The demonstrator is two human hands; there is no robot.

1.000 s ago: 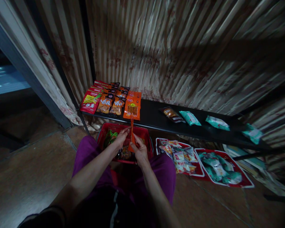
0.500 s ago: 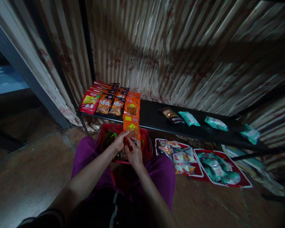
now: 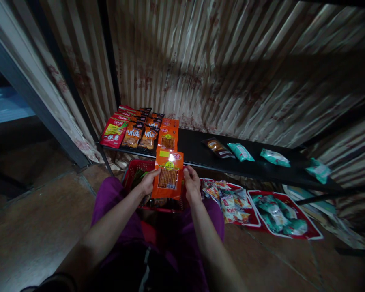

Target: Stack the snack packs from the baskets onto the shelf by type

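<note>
I hold an orange snack packet point(image 3: 169, 175) flat and face up between both hands, above a red basket point(image 3: 133, 167) on the floor. My left hand point(image 3: 148, 181) grips its left edge and my right hand point(image 3: 192, 183) grips its right edge. Just beyond, on the low black shelf point(image 3: 197, 151), lies a matching orange packet point(image 3: 168, 140) beside rows of red and orange-brown packets point(image 3: 125, 132). My purple-clad knees frame the basket.
Further right on the shelf lie a brown packet point(image 3: 217, 147) and three teal packets point(image 3: 240, 151). Two red trays point(image 3: 310, 232) of snack packets sit on the floor under the shelf. A striped curtain hangs behind; a dark post stands at the left.
The orange packet was held edge-on over the basket; my hands have turned it flat and face up, spread apart to its two edges, and raised it toward the shelf.
</note>
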